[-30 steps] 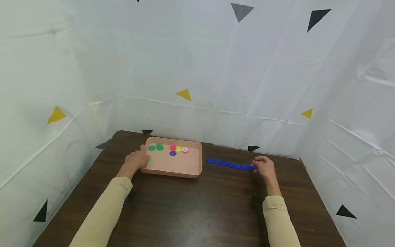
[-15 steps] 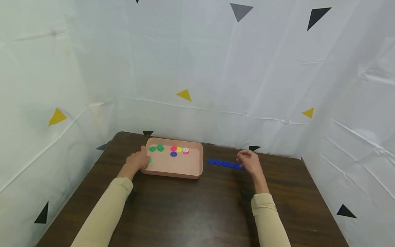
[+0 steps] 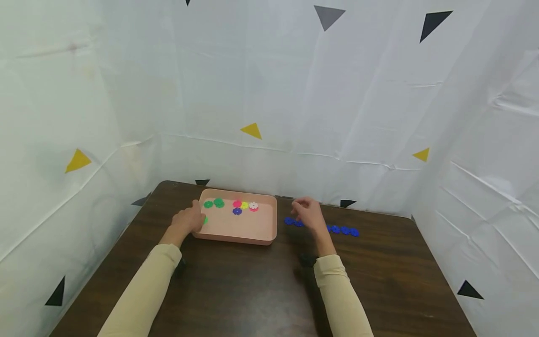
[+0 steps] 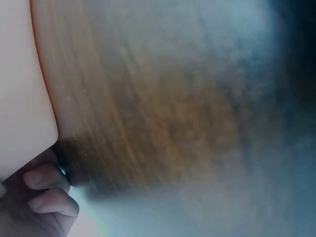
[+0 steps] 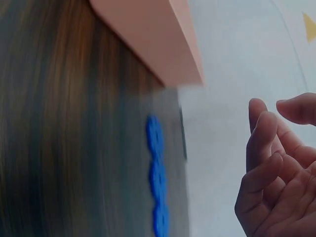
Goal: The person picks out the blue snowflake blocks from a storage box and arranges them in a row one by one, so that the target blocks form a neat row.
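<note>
My left hand (image 3: 187,219) grips the left wall of a shallow pink tray (image 3: 236,230); its curled fingers (image 4: 47,176) show beside the tray wall in the left wrist view. Above the left part of a row of blue flower-shaped discs (image 3: 345,230), my right hand (image 3: 308,211) hovers with bent fingers and nothing between them. In the right wrist view its thumb and fingertips are apart, and part of the blue row (image 5: 157,178) lies below on the table. The hand hides the row's middle in the head view.
Inside the tray lie green discs (image 3: 218,202), a light green disc (image 3: 205,219) partly behind the left hand, a pink disc (image 3: 237,204), a yellow disc (image 3: 244,205), a blue disc (image 3: 237,211) and a white disc (image 3: 253,205). White sheeting (image 3: 269,93) rises behind the brown table (image 3: 252,290).
My right hand has moved left from the right end of the blue row towards the tray, uncovering the row's right end. The left hand has stayed at the tray.
</note>
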Demonstrator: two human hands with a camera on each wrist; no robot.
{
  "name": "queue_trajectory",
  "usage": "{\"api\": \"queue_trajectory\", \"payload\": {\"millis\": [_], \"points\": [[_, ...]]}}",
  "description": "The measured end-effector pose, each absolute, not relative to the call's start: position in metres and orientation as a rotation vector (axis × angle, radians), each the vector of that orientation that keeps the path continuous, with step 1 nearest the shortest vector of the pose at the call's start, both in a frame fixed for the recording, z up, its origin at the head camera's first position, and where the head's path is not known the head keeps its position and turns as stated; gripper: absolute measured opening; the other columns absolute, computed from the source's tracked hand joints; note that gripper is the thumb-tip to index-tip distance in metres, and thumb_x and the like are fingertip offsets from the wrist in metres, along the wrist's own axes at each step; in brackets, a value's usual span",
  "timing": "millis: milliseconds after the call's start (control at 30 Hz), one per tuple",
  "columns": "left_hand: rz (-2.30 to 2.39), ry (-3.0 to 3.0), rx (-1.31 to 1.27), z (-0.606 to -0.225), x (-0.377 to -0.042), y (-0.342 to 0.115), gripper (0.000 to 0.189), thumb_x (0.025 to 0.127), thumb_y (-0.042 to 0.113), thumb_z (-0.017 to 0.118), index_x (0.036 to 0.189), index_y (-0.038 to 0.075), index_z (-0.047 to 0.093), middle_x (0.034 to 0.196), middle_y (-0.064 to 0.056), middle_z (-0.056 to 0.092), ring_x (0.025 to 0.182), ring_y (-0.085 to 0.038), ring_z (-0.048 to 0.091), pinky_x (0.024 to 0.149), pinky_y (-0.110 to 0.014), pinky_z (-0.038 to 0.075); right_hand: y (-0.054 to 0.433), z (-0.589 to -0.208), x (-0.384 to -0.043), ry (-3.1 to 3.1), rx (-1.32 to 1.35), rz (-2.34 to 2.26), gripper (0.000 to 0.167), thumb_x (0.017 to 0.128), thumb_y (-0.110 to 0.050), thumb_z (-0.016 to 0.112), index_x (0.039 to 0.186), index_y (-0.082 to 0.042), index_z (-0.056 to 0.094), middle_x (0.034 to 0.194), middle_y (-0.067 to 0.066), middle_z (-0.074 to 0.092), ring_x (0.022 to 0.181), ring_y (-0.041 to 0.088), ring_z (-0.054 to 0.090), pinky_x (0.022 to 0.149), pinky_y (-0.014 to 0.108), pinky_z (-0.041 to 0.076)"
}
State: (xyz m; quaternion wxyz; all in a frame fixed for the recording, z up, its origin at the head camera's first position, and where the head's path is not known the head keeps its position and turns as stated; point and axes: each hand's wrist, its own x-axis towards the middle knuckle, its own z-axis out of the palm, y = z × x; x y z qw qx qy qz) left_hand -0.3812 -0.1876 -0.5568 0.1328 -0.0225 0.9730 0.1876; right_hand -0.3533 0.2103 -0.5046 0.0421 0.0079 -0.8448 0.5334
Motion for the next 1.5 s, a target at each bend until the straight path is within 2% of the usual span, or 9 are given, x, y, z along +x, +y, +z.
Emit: {"api": "queue_trajectory", "payload": {"millis": [100, 233, 433, 633, 767, 967, 1133, 1367, 1500], "points": [[0.554, 2.820, -0.069, -0.556, -0.381, -0.187, 0.064, 0.109, 0.026, 0.042, 0.158, -0.008, 0.020, 0.104, -0.024, 0.063, 0.086, -0.037, 0.059, 0.086, -0.053, 0.049, 0.189, -0.505, -0.358, -2.609, 0.062, 1.641, 0.029, 0.106, -0.021, 0.063, 0.121, 0.002, 0.072, 0.101, 0.023, 0.077, 0.085, 0.043, 0.072, 0.084, 0.057, 0.060], [0.563, 2.811, -0.075, -0.554, -0.380, -0.187, 0.064, 0.109, 0.025, 0.042, 0.159, -0.009, 0.019, 0.107, -0.025, 0.064, 0.088, -0.038, 0.059, 0.089, -0.054, 0.049, 0.164, -0.507, -0.363, -2.652, 0.102, 1.648, 0.029, 0.105, -0.021, 0.064, 0.122, 0.001, 0.072, 0.101, 0.023, 0.078, 0.088, 0.040, 0.074, 0.076, 0.044, 0.061], [0.561, 2.799, -0.088, -0.555, -0.380, -0.185, 0.063, 0.109, 0.026, 0.041, 0.158, -0.007, 0.020, 0.108, -0.025, 0.064, 0.088, -0.038, 0.059, 0.089, -0.054, 0.048, 0.136, -0.508, -0.370, -2.795, 0.081, 1.519, 0.028, 0.104, -0.027, 0.068, 0.117, -0.003, 0.076, 0.090, 0.014, 0.075, 0.091, 0.036, 0.071, 0.067, 0.031, 0.050], [0.545, 2.793, -0.091, -0.553, -0.381, -0.184, 0.063, 0.111, 0.027, 0.041, 0.159, -0.007, 0.019, 0.113, -0.026, 0.065, 0.091, -0.038, 0.059, 0.092, -0.055, 0.049, 0.109, -0.512, -0.378, -2.884, 0.145, 1.460, 0.023, 0.102, -0.025, 0.070, 0.111, -0.005, 0.077, 0.092, 0.013, 0.076, 0.093, 0.033, 0.072, 0.071, 0.032, 0.050], [0.543, 2.790, -0.084, -0.551, -0.379, -0.182, 0.063, 0.111, 0.027, 0.043, 0.159, -0.007, 0.020, 0.113, -0.026, 0.065, 0.091, -0.038, 0.059, 0.092, -0.055, 0.049, 0.093, -0.517, -0.383, -2.924, 0.156, 1.375, 0.018, 0.099, -0.024, 0.075, 0.102, -0.007, 0.080, 0.085, 0.010, 0.079, 0.084, 0.029, 0.075, 0.066, 0.030, 0.052], [0.551, 2.799, -0.104, -0.552, -0.378, -0.181, 0.067, 0.111, 0.027, 0.043, 0.162, -0.006, 0.016, 0.117, -0.027, 0.065, 0.094, -0.039, 0.060, 0.098, -0.057, 0.049, 0.077, -0.526, -0.388, -2.981, 0.103, 1.207, 0.022, 0.097, -0.030, 0.080, 0.093, -0.008, 0.082, 0.074, -0.001, 0.074, 0.076, 0.016, 0.060, 0.065, 0.028, 0.047], [0.539, 2.813, -0.097, -0.553, -0.379, -0.181, 0.067, 0.111, 0.027, 0.044, 0.162, -0.007, 0.017, 0.119, -0.029, 0.065, 0.093, -0.038, 0.060, 0.096, -0.057, 0.050, 0.070, -0.536, -0.392, -2.988, 0.081, 1.353, 0.025, 0.098, -0.028, 0.078, 0.092, -0.004, 0.076, 0.079, 0.003, 0.066, 0.076, 0.019, 0.054, 0.067, 0.032, 0.048], [0.525, 2.821, -0.079, -0.553, -0.377, -0.176, 0.064, 0.111, 0.027, 0.045, 0.159, -0.007, 0.020, 0.114, -0.027, 0.065, 0.090, -0.038, 0.060, 0.094, -0.056, 0.051, 0.065, -0.546, -0.399, -3.065, -0.052, 1.276, 0.029, 0.096, -0.039, 0.080, 0.092, -0.011, 0.071, 0.086, 0.003, 0.070, 0.079, 0.021, 0.058, 0.071, 0.038, 0.045], [0.523, 2.835, -0.075, -0.549, -0.375, -0.174, 0.064, 0.110, 0.026, 0.046, 0.159, -0.007, 0.021, 0.113, -0.028, 0.066, 0.090, -0.038, 0.060, 0.094, -0.057, 0.051, 0.059, -0.546, -0.401, -3.067, -0.079, 1.267, 0.028, 0.095, -0.038, 0.081, 0.095, -0.012, 0.070, 0.089, 0.003, 0.070, 0.081, 0.021, 0.058, 0.075, 0.040, 0.045]]}}
